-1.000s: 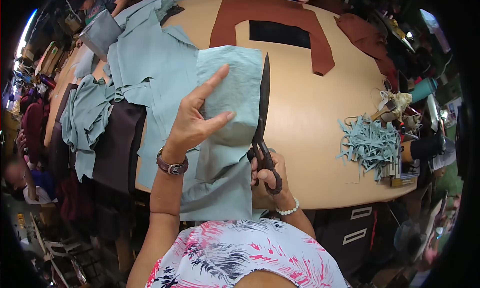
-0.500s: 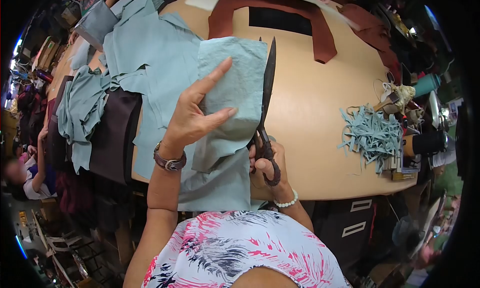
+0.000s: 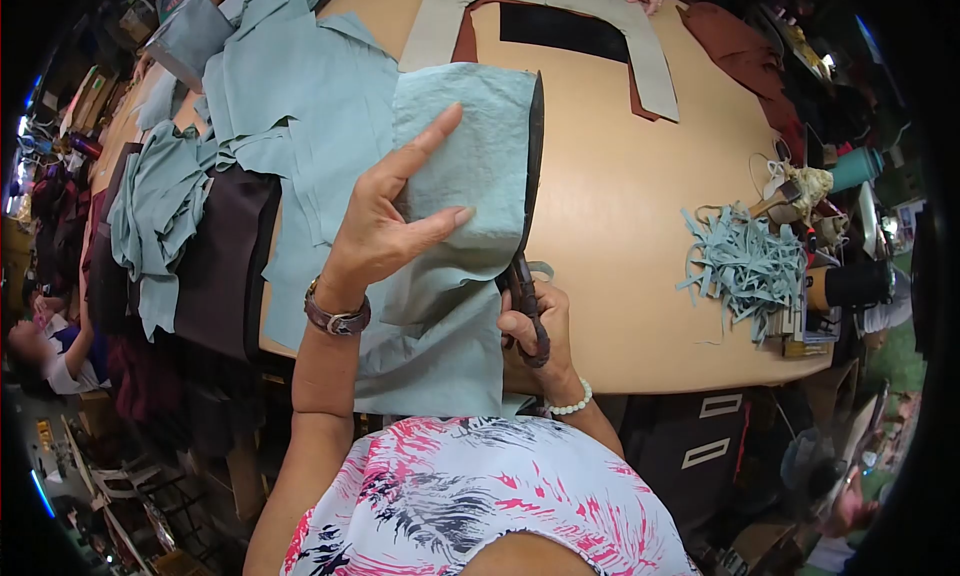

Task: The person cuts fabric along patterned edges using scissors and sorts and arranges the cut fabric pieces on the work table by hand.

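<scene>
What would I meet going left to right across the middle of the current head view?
Crumpled blue-green material → the person's left hand → dark scissors → heap of blue-green strips → black-and-tan cylinder.

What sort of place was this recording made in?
Probably a leather or fabric cutting workshop: the right hand holds black metal scissors at the edge of a pale blue-green, roughly rectangular sheet, and a tangled heap of thin blue-green strips lies on the broad tan table.
</scene>
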### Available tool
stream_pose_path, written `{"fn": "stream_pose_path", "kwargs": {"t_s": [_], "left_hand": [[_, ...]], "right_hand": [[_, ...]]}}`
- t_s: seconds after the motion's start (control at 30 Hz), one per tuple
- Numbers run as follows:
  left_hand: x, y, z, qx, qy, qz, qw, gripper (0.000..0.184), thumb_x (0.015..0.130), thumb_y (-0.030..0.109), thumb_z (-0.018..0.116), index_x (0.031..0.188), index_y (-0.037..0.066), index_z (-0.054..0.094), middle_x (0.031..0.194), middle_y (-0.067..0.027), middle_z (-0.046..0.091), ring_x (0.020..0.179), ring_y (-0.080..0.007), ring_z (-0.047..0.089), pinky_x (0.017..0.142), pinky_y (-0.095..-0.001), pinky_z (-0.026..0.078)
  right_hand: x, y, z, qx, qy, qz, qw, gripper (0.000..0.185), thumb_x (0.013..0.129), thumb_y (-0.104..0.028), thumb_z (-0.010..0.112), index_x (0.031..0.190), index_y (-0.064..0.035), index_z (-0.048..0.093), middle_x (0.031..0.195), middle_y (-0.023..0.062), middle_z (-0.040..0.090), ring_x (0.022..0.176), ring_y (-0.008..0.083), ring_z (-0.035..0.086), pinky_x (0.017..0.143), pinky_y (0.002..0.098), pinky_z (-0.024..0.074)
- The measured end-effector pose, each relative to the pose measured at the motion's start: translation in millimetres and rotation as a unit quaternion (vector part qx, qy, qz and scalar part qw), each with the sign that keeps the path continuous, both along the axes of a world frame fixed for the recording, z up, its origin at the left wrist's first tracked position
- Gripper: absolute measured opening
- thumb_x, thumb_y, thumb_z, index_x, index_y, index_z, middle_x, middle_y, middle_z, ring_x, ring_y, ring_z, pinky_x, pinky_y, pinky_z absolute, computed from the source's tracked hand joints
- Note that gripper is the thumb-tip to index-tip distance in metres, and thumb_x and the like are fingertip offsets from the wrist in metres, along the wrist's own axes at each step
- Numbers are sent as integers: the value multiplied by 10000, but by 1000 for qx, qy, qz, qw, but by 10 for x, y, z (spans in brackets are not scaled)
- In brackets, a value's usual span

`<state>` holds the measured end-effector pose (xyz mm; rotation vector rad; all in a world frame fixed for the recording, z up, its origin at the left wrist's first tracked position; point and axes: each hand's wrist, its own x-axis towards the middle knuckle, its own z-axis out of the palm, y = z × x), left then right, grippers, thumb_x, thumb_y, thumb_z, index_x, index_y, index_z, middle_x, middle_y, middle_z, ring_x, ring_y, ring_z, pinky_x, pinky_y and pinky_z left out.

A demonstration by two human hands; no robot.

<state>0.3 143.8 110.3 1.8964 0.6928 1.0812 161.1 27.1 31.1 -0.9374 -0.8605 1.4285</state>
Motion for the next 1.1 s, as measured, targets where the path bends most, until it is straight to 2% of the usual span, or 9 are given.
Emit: {"fn": "stream_pose_path", "kwargs": {"t_s": [0.27, 0.47, 0.67, 0.87, 0.97, 1.0, 1.03, 1.07, 1.1], "left_hand": [[6, -10, 18, -4, 7, 9, 1000, 708, 667, -2, 672, 1306, -39, 369, 1339, -140, 416, 1254, -197, 371, 1037, -294, 253], [22, -14, 38, 4, 21, 5, 1000, 706, 667, -19, 668, 1307, -38, 369, 1343, -141, 409, 1257, -204, 366, 1039, -297, 250], [61, -79, 56, -10, 22, 2, 1000, 706, 667, -31, 663, 1308, -37, 367, 1341, -149, 408, 1252, -204, 369, 1027, -304, 277], [70, -89, 19, -32, 6, 4, 999, 710, 662, -30, 666, 1307, -37, 369, 1334, -147, 414, 1239, -200, 384, 1027, -306, 277], [17, -76, -6, -52, -26, 11, 998, 718, 649, -24, 667, 1305, -33, 377, 1328, -140, 423, 1231, -194, 393, 1031, -303, 270], [-18, -76, -29, -62, -41, 14, 997, 721, 642, -22, 668, 1304, -31, 380, 1326, -137, 427, 1228, -192, 396, 1032, -301, 267], [-62, -72, -45, -81, -67, 16, 994, 725, 634, -19, 666, 1302, -30, 384, 1324, -134, 430, 1226, -190, 398, 1033, -299, 266], [-111, -62, -53, -99, -93, 18, 991, 728, 626, -16, 664, 1300, -28, 389, 1322, -132, 432, 1224, -188, 400, 1034, -298, 265], [-146, -59, -56, -117, -118, 19, 986, 731, 618, -12, 663, 1298, -27, 393, 1320, -129, 435, 1222, -186, 402, 1035, -296, 264]], "right_hand": [[-33, -6, -5, 3, -29, -19, 999, 256, 708, -148, 757, 777, -22, 546, 523, -59, 443, 420, 13, 398, 377, 166, 294], [-8, -17, 151, -6, -4, -11, 1000, 269, 708, -168, 763, 753, -30, 537, 530, -66, 433, 426, 13, 390, 382, 176, 282], [30, 11, 62, 35, -55, -29, 997, 286, 713, -192, 762, 705, -39, 521, 536, -65, 432, 442, 18, 395, 393, 192, 288], [47, -43, 164, -66, -31, -13, 997, 299, 711, -186, 763, 638, -41, 513, 526, -65, 410, 449, 17, 368, 391, 203, 274], [217, -48, 215, -12, -119, -60, 991, 315, 711, -190, 762, 621, -25, 509, 508, -61, 403, 445, 15, 359, 386, 205, 275], [343, -44, 187, -79, -169, -58, 981, 325, 707, -195, 765, 605, -17, 512, 491, -57, 398, 446, 21, 370, 388, 209, 285], [484, -6, 175, -87, -240, -81, 964, 334, 688, -203, 776, 604, -5, 521, 478, -32, 399, 443, 44, 383, 389, 233, 303], [684, 58, 73, -15, -400, -110, 910, 350, 665, -224, 786, 607, 26, 548, 464, 25, 437, 432, 80, 392, 397, 275, 329], [807, 132, 98, -18, -472, -135, 871, 375, 640, -254, 788, 619, 52, 573, 467, 102, 481, 422, 117, 414, 412, 305, 356]]}}
